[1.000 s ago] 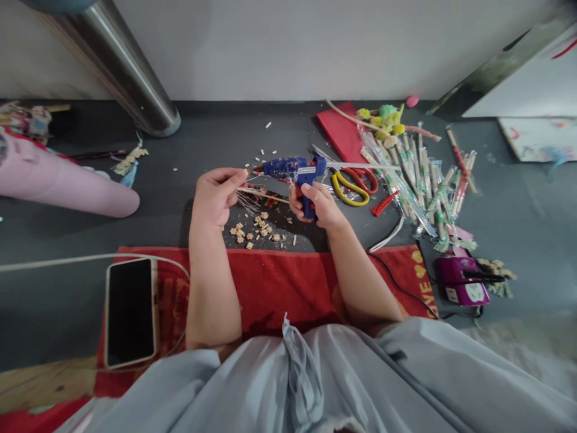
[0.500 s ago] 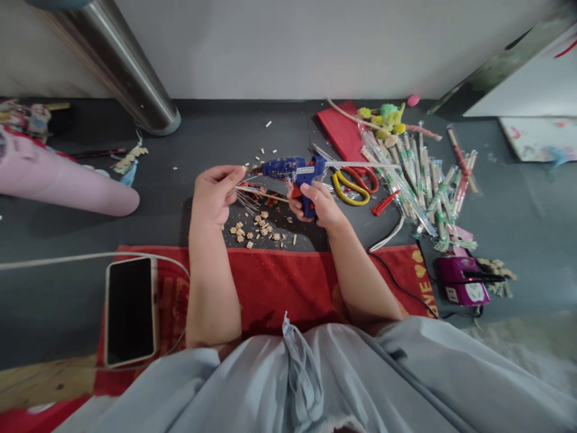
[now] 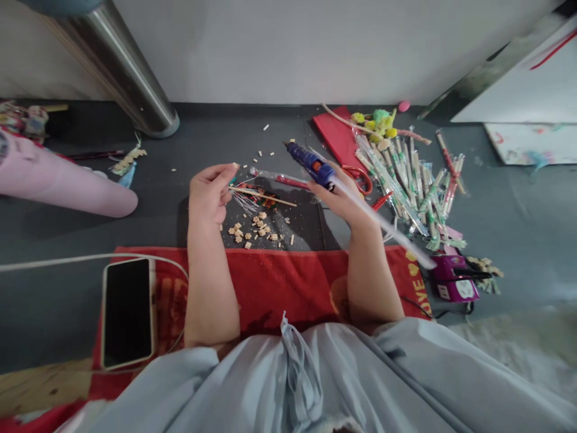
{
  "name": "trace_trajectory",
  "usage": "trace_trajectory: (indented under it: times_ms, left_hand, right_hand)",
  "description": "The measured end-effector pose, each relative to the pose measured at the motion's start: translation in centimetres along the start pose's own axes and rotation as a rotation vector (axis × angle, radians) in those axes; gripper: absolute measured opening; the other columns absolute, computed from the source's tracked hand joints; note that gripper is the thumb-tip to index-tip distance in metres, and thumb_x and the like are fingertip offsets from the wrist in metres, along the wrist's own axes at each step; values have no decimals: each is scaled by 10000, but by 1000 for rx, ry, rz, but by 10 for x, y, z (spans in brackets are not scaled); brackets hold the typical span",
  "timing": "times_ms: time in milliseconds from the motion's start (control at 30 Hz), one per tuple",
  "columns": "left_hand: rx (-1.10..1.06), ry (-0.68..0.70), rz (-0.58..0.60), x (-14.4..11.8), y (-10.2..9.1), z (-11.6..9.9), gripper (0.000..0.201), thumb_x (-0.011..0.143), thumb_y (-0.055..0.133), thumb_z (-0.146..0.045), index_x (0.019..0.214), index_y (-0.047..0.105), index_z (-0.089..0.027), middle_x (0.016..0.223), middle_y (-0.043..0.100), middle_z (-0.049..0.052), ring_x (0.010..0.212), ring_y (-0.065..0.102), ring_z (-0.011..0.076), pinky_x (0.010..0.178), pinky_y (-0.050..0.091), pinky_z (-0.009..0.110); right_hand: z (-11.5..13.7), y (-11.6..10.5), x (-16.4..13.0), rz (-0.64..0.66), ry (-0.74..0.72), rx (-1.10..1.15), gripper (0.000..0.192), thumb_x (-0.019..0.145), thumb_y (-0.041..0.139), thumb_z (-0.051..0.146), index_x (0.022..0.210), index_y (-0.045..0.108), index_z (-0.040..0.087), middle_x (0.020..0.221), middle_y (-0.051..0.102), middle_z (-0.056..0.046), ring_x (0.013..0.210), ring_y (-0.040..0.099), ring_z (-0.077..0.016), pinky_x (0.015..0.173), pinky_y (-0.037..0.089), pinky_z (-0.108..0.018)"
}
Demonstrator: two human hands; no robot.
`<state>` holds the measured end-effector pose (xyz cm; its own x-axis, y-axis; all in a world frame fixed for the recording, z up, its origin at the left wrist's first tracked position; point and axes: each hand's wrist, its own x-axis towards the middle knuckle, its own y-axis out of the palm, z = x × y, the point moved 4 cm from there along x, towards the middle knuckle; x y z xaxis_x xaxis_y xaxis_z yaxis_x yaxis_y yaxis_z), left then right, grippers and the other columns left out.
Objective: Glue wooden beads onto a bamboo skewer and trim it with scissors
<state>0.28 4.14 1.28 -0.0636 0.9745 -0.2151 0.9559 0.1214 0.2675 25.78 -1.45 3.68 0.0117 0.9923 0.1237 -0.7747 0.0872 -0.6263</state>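
My left hand (image 3: pixel 210 191) is closed in a pinch, with a small wooden piece (image 3: pixel 236 166) just showing at the fingertips. A thin wooden stick (image 3: pixel 273 198) and fine white strands (image 3: pixel 246 202) reach out beside its fingers; whether they are held I cannot tell. My right hand (image 3: pixel 345 195) grips a blue hot glue gun (image 3: pixel 311 161), nozzle tilted up and left, apart from the left hand. A long translucent glue stick (image 3: pixel 387 225) juts from its rear. Small wooden pieces (image 3: pixel 260 225) lie scattered on the dark tabletop below.
Orange-handled scissors (image 3: pixel 362 178) lie partly behind my right hand. Wrapped sticks (image 3: pixel 412 180) pile up at right, near a red packet (image 3: pixel 336 133) and a purple box (image 3: pixel 455 279). A phone (image 3: pixel 128 313) rests on the red cloth (image 3: pixel 279 282); a pink cylinder (image 3: pixel 72 174) lies left.
The glue gun's nozzle has left my left fingertips. My right hand has moved right and turned the gun, so its glue stick now slants down to the right. My left hand stays pinched.
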Motion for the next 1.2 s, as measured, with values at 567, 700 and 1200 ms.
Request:
trace_trajectory:
  times_ms: [567, 700, 1200]
  left_hand:
    - [9, -20, 6, 1, -2, 0, 156, 680, 823, -253, 674, 678, -195, 450, 433, -85, 334, 220, 2, 317, 127, 217]
    - [-2, -38, 5, -1, -1, -1, 209, 656, 846, -314, 667, 676, -192, 432, 383, -93, 338, 208, -4, 320, 121, 216]
    - [-4, -10, 29, -3, 0, -3, 175, 685, 825, -285, 677, 684, -181, 437, 326, -93, 358, 181, 2, 355, 102, 234]
  right_hand:
    - [-18, -2, -7, 175, -47, -684, 518, 736, 452, 49, 1231, 587, 120, 1131, 608, -187, 1110, 526, -367, 955, 427, -534]
    - [-8, -7, -11, 144, -6, -742, 502, 753, 493, 80, 1241, 597, 134, 1124, 599, -198, 1141, 494, -397, 918, 431, -555]
    - [82, 100, -14, 488, -297, -641, 257, 901, 439, 125, 992, 677, 90, 1039, 669, -144, 1025, 604, -261, 905, 454, -359]
